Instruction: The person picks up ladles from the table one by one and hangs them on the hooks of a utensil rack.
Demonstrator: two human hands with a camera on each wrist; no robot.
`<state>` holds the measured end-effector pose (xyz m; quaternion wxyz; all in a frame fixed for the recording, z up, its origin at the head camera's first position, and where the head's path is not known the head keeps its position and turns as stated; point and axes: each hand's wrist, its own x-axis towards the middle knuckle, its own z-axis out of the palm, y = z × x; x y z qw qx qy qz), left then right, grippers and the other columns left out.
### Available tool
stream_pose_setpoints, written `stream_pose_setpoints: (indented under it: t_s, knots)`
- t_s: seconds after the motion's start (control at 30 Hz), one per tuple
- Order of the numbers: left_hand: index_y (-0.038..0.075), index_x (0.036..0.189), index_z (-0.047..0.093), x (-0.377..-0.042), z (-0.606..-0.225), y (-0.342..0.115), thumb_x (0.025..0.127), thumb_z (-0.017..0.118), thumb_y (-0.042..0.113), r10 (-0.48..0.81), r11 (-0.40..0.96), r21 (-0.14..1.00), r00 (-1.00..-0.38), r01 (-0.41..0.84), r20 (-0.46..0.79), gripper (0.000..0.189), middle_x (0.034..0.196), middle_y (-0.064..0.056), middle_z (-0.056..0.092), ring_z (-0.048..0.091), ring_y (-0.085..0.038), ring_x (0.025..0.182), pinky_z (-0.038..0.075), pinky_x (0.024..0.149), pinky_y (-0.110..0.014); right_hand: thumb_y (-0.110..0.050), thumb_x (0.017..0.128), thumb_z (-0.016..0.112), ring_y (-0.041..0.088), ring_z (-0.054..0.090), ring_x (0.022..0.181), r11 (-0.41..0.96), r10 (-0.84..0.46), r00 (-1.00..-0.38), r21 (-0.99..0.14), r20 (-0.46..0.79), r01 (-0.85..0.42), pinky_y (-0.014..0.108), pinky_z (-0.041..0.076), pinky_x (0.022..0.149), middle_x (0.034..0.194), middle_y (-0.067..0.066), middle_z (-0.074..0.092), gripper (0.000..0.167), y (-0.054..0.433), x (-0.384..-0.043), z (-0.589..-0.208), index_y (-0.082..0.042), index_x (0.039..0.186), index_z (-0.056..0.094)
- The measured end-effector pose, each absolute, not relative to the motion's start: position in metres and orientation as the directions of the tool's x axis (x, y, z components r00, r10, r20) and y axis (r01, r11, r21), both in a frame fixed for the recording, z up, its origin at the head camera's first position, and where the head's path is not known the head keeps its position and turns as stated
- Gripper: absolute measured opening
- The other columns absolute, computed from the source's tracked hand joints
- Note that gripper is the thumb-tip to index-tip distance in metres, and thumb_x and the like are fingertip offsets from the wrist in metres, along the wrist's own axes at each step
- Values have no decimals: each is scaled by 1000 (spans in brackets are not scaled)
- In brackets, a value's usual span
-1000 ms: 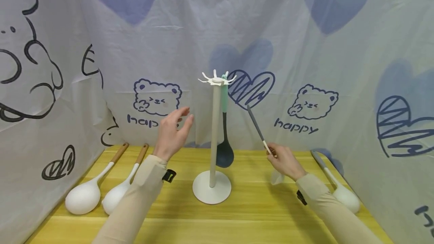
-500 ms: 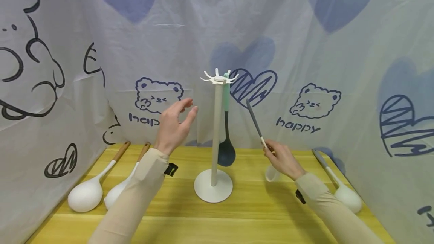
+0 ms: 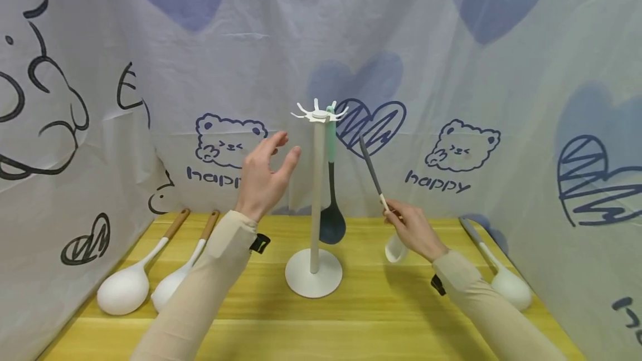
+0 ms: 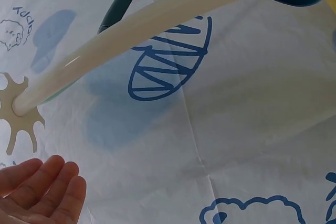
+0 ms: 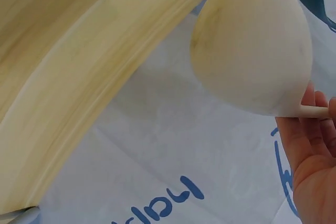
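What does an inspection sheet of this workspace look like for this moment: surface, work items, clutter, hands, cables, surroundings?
Surface: yellow wooden table, bare at the front.
Work items: white hook stand upright mid-table, with a dark ladle with a mint handle hanging from it; white spoon with grey handle lifted off the table, handle pointing up.
Clutter: two white spoons with wooden handles lying at left; one white spoon lying at right.
Hands: left hand raised beside the stand's pole, fingers straight, touching nothing; right hand pinches the grey-handled spoon's shaft.
Cables: nothing seen.
Surroundings: printed cloth with bears and hearts on three sides.
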<state>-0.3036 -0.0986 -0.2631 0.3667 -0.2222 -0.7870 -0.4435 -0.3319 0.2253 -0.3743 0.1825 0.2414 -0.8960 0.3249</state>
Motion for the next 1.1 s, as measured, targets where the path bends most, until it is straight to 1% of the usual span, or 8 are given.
stream_pose_setpoints:
  t_s: [0.23,0.33,0.47,0.57,0.77,0.9,1.1]
  knots:
    - [5,142,48,-305,-256,-93,98,57,33,-44,481,560,-619,674,784,53,134,-14,60,56,-26,123,48,104,-39,-10,100,56,21,69,87,649,-293,-818,-526,494,-550,36,61,81,98,11,72,33,218,-330,-369,1,131,59]
    - [6,144,46,-305,-253,-90,98,57,35,-68,465,574,-619,674,782,55,136,-14,58,55,-25,124,48,105,-38,-11,100,56,23,70,88,637,-289,-814,-533,504,-556,36,61,81,99,12,72,34,215,-329,-366,0,133,58]
    - [6,144,46,-304,-248,-86,98,57,34,-69,453,576,-618,680,783,54,138,-14,57,55,-25,126,46,106,-38,-10,100,56,24,71,88,626,-285,-801,-531,527,-572,36,61,81,100,13,72,34,212,-329,-363,0,132,59]
    - [5,143,47,-304,-246,-84,98,57,33,-67,453,571,-613,684,787,53,139,-15,57,55,-26,126,46,107,-38,-10,99,57,23,71,87,613,-282,-788,-529,547,-587,34,61,80,100,13,72,33,211,-329,-362,1,130,60]
    - [5,141,49,-305,-244,-79,98,56,31,-68,464,555,-597,691,800,51,139,-13,57,54,-25,127,45,108,-35,-8,100,56,26,71,87,557,-258,-787,-580,560,-595,34,60,82,102,16,71,33,210,-328,-354,1,131,59]
    - [7,143,48,-305,-241,-76,98,56,34,-66,464,563,-607,684,792,53,141,-11,55,54,-26,127,45,107,-37,-10,100,56,25,72,88,551,-233,-797,-600,557,-580,34,60,84,103,16,71,33,210,-329,-346,-1,131,60]
    - [10,146,44,-305,-236,-74,98,55,40,-67,464,583,-630,667,774,59,146,-11,50,54,-30,125,47,104,-44,-11,101,55,23,72,89,550,-235,-805,-609,544,-572,31,59,84,105,15,72,33,207,-329,-341,-1,132,59]
